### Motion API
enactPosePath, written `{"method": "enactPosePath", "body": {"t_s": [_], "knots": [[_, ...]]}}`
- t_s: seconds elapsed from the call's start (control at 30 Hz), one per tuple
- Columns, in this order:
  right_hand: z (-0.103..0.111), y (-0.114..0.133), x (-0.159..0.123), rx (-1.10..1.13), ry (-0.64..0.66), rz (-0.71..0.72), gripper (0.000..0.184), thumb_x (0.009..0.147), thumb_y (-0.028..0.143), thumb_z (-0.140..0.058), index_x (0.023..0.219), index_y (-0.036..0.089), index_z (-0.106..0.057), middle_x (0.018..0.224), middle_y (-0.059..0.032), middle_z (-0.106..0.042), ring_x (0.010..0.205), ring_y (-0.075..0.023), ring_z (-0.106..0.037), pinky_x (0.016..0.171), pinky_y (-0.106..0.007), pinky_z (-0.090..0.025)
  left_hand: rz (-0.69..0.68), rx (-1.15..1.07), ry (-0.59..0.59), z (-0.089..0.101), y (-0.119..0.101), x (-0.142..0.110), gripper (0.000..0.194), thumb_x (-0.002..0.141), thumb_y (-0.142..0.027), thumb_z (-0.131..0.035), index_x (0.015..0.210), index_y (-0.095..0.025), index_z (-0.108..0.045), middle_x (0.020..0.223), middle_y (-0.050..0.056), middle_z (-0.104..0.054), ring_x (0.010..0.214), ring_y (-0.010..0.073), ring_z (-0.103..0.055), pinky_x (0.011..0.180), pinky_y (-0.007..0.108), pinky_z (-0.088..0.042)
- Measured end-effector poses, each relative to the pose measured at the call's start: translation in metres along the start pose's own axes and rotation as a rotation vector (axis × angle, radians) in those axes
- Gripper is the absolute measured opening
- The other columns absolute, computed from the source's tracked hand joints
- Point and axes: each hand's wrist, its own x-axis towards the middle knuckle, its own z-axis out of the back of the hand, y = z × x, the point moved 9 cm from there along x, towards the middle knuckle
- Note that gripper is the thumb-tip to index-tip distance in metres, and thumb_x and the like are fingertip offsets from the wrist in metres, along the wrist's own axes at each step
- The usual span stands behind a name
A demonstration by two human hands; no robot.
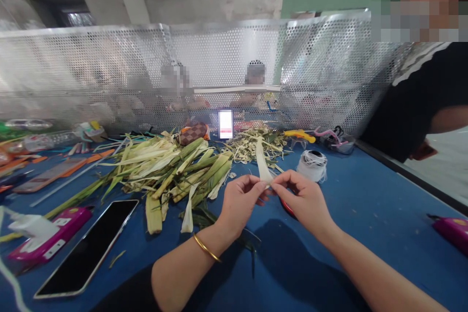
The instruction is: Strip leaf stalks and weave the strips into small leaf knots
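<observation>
The pale leaf strip [262,163] stands nearly upright above the blue table [365,204], its lower end pinched between both hands, in front of the heap of green and yellowish leaves [171,168]. It looks thin, light and pliant, likely to tear along its length if pulled hard, so a hold near the base with fingertips, as here, seems the safest place; the free upper end would flop if held lower still. The left hand [241,200] is closed in a pinch on the strip's left edge, wrist bent inward, a gold bangle [206,247] on the forearm. The right hand [303,200] pinches the right edge, fingers curled, palm turned down. A spool of white thread [312,163] sits just beyond the right hand, and a dark phone [87,248] lies well to the left
</observation>
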Motion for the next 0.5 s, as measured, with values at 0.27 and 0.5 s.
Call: {"method": "enactPosePath", "body": {"t_s": [0.27,0.5], "knots": [[-0.0016,-0.0033,0.0010,0.050,0.011,-0.035,0.014,0.075,0.033,-0.061,0.069,0.020,-0.061,0.062,-0.0013,-0.064,0.059,-0.0150,-0.056,0.052,-0.026,-0.042,-0.014,0.053,-0.014,0.0013,0.0020,0.0001,0.019,0.069,-0.033,-0.069,0.065,-0.016,-0.061,0.061,0.001,-0.065,0.055,0.0105,-0.057,0.057,0.023,-0.048],[-0.0024,-0.0062,0.0021,0.192,0.003,-0.101,0.022,0.069,0.037,-0.070,0.076,0.020,-0.059,0.061,0.0011,-0.060,0.057,-0.0136,-0.055,0.054,-0.026,-0.045,-0.040,0.164,-0.053,0.0048,-0.0018,-0.0019,0.018,0.072,-0.033,-0.064,0.064,-0.017,-0.061,0.059,0.000,-0.063,0.057,0.0121,-0.057,0.052,0.021,-0.043]]}}
